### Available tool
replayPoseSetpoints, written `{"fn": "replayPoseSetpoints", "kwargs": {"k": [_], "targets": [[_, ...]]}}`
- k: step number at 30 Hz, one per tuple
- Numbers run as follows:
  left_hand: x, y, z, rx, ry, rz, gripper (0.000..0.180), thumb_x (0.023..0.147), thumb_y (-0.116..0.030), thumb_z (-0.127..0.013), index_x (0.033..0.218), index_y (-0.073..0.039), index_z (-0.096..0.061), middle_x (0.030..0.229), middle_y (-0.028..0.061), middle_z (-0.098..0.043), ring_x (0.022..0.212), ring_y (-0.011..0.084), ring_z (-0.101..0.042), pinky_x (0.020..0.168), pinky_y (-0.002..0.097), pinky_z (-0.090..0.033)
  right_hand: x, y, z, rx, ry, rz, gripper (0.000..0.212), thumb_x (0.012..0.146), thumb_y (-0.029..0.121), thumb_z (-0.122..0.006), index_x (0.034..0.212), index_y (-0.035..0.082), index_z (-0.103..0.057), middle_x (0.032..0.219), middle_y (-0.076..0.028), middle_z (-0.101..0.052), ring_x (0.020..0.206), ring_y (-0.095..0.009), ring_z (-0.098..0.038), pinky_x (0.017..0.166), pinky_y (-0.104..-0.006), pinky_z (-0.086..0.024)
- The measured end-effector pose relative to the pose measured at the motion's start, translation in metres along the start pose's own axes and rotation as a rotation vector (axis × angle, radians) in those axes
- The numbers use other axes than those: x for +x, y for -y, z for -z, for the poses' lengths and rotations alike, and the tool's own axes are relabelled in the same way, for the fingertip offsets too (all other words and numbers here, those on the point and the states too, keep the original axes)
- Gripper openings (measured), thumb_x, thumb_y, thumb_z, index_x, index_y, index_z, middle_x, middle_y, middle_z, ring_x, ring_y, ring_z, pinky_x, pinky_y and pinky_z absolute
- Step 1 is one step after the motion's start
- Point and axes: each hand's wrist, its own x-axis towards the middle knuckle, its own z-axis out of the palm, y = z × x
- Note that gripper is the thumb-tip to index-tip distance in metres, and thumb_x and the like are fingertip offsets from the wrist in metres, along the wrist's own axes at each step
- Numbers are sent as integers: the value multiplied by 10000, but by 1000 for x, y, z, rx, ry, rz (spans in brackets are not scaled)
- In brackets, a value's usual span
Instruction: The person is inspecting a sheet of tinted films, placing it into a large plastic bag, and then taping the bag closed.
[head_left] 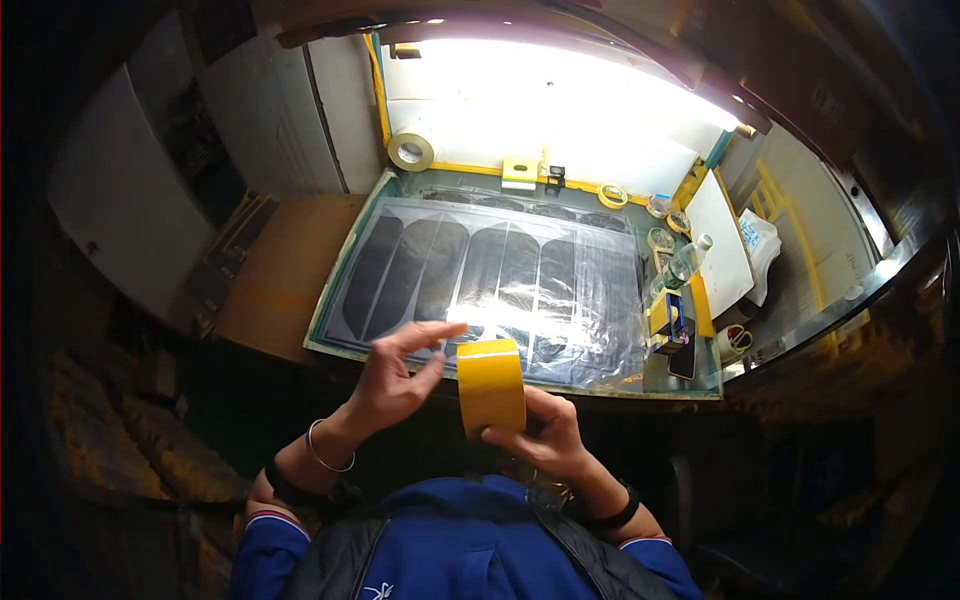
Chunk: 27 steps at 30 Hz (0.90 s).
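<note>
A wide roll of yellow tape (491, 393) is held up in front of me, over the near edge of the table. My right hand (545, 432) grips its lower right side, thumb below and fingers along the edge. A pale strip crosses the top of the roll. Just left of the roll is my left hand (398, 378), thumb and forefinger apart and pointing toward it, not touching it. Beyond both hands, dark long panels with rounded ends (492, 265) lie under a clear, shiny plastic sheet (605, 300) on the table.
At the table's right side stand a clear bottle (684, 262), a blue-and-yellow tape dispenser (668, 322) and a dark phone (683, 358). Along the back are a large tape roll (411, 151), a yellow-and-white box (520, 173) and a small yellow tape roll (612, 196). Brown cardboard (285, 270) sits left.
</note>
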Motion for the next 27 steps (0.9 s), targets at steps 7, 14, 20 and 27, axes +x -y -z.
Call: {"fn": "replayPoseSetpoints", "kwargs": {"k": [7,14,20,27], "targets": [[-5,-28,17,124,44,-355,167,701,-27,-700,858,-41,-644,856,75,-640,791,193,-602,697,286,-483,15,-1,-25,-335,-75,105,239,736,109,-715,909,-9,-600,764,-89,-614,662,-130,-583,611,-254,-466],[-14,-20,21,81,12,-407,131,659,-49,-741,744,-55,-641,810,45,-646,717,170,-605,632,275,-488,21,2,-37,-514,-41,201,217,717,144,-725,811,3,-590,654,-128,-552,529,-223,-542,506,-284,-431],[-15,-20,24,79,33,-449,102,677,-9,-708,737,-52,-638,823,51,-648,735,179,-614,654,279,-495,23,5,-39,-557,-23,183,206,714,131,-722,808,6,-588,638,-125,-553,525,-237,-555,496,-288,-429],[-14,-16,25,79,70,-462,99,684,9,-690,744,-43,-631,814,57,-643,729,191,-617,661,286,-501,26,9,-37,-565,7,191,203,716,121,-716,836,8,-597,634,-127,-554,529,-236,-567,486,-292,-428]]}}
